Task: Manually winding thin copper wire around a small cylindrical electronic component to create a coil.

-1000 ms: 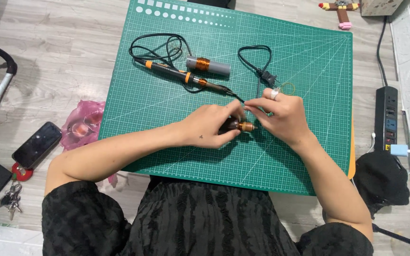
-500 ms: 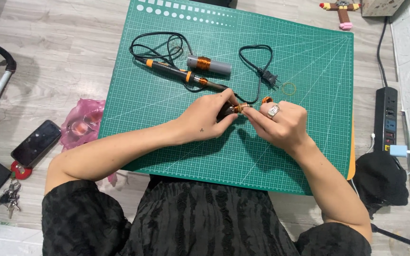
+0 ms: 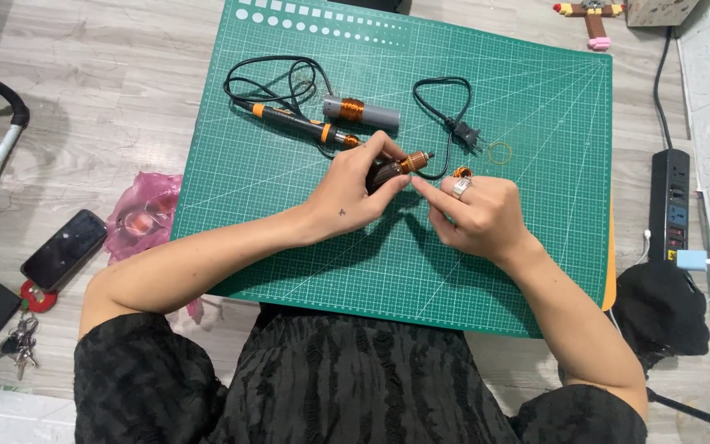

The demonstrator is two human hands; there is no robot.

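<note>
Head view: left hand (image 3: 355, 193) grips a dark, orange-collared tool (image 3: 400, 167).

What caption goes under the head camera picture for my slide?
Left hand grips a black-and-orange tool over a green cutting mat; right hand pinches a small orange piece.

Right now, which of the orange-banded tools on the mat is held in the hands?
The short dark tool with the orange collar, gripped by the left hand. The long pen-shaped one and the grey cylinder lie untouched farther up the mat.
</note>
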